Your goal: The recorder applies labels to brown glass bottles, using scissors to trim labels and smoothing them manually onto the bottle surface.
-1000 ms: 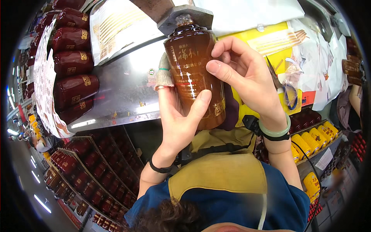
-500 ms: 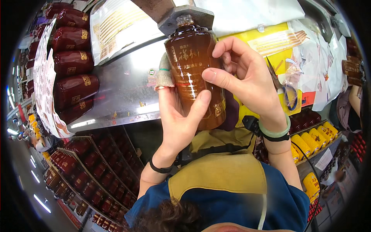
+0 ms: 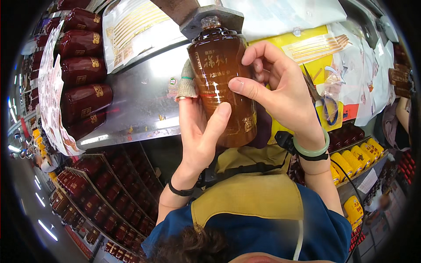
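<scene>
A dark amber glass bottle point(image 3: 226, 105) with gold markings leans in front of me, its clear neck at the notch of a grey metal block point(image 3: 212, 21). My left hand point(image 3: 199, 136) grips the bottle's left side, thumb along its front. Behind the bottle its fingers are partly hidden, and a knitted cloth cover with a green band point(image 3: 187, 81) sits on them. On the right side, my right hand point(image 3: 280, 87) rests its thumb on the bottle's face, its fingers curled at the bottle's edge. Under the bottle's base shows a dark purple cloth point(image 3: 262, 127).
Several dark red bottles point(image 3: 83, 70) lie along the metal bench point(image 3: 131, 105) at left. Gold label sheets point(image 3: 138, 28) lie at the back. Scissors point(image 3: 312, 85) and a tape roll point(image 3: 330, 109) lie on the yellow sheet at right. Racked bottles point(image 3: 109, 193) stand lower left.
My left thumb has slid a little to the left across the bottle's front. The bottle has turned or shifted very slightly to the right. My right hand has hardly moved.
</scene>
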Motion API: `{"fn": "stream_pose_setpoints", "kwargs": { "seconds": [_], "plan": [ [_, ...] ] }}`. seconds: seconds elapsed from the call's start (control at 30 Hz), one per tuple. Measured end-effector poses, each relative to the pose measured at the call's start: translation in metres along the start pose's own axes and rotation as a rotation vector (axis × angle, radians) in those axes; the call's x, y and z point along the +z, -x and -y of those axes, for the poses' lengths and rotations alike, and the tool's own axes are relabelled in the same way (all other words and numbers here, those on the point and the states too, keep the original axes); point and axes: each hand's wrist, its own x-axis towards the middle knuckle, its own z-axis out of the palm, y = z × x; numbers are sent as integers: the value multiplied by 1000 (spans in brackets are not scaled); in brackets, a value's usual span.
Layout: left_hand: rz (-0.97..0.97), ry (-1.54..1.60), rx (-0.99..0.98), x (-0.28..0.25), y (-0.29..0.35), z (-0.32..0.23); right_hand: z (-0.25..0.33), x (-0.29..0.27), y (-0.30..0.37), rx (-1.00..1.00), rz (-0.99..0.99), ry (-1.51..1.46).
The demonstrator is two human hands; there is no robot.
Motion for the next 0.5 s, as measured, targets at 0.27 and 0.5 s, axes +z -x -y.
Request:
{"fn": "stream_pose_setpoints", "kwargs": {
  "seconds": [0.27,0.5],
  "plan": [
    [-70,-93,16,7,-1,4,-1,0,0,-11,2,21],
    [-79,-165,30,7,0,5,0,0,0,-5,-5,13]
  ]
}}
